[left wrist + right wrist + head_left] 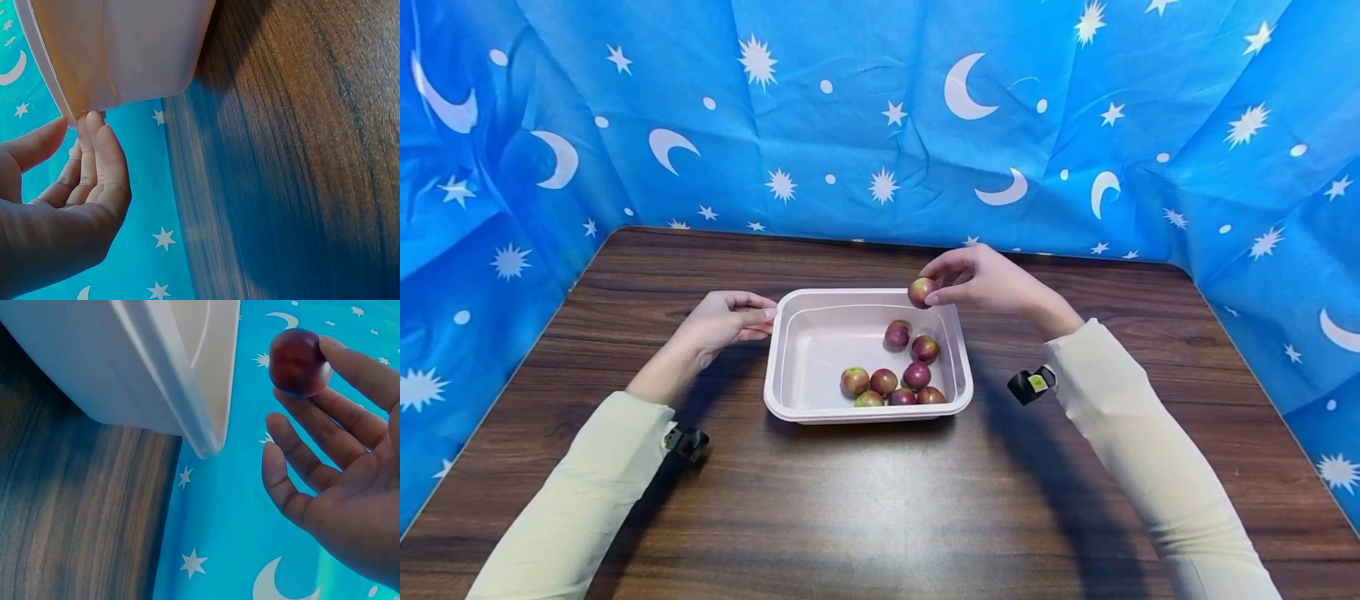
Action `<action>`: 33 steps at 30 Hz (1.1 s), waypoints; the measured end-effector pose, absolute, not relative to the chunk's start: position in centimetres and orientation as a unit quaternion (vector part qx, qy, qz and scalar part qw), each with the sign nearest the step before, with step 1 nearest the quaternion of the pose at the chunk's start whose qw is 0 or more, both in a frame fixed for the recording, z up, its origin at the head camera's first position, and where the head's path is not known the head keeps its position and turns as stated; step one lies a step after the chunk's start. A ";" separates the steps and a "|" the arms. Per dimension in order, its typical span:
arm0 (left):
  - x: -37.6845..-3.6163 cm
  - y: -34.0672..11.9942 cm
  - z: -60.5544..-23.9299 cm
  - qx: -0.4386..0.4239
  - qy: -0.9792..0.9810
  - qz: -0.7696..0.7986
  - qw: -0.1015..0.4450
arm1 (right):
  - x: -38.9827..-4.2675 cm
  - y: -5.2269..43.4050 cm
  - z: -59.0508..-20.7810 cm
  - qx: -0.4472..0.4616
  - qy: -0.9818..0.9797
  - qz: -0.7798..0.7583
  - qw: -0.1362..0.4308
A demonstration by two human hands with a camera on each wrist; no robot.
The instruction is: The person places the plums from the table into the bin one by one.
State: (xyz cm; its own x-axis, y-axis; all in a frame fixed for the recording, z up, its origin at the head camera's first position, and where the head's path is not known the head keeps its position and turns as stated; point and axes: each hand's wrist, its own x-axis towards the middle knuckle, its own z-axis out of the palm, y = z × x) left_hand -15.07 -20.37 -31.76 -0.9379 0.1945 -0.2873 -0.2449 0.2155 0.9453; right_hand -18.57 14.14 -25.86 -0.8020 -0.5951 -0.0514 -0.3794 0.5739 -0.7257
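Pinching a small red plum [921, 292] at its sides over the far rim of the pink tray [790, 333], the right hand [992, 282] holds a light, smooth, bruisable fruit, while the left hand [722, 321], fingers straight, touches the tray's left rim.

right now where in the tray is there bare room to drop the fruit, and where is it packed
The tray floor is bare over its left half and far-left corner, bordered by the left wall, where the left hand touches the rim. It is crowded at the near-right: seven fruits cluster there. The right hand pinches another fruit above the far-right rim.
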 end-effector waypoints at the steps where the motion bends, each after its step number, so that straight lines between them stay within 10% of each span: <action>1: -15.1 -20.4 -31.8 -0.017 0.760 0.625 0.176 | -18.5 14.1 -25.9 -0.277 0.875 -0.368 0.149; 33: -15.2 -20.5 -32.2 -0.016 0.753 0.635 0.172 | -17.6 14.0 -27.2 -0.286 0.871 -0.361 0.172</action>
State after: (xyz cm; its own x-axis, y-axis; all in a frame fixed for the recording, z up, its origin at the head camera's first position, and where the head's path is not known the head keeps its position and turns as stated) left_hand -15.19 -20.49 -32.15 -0.9401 0.1943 -0.2802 -0.2437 0.1919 0.9507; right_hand -17.62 14.00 -27.18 -0.7766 -0.6229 -0.0936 -0.3742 0.5758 -0.7269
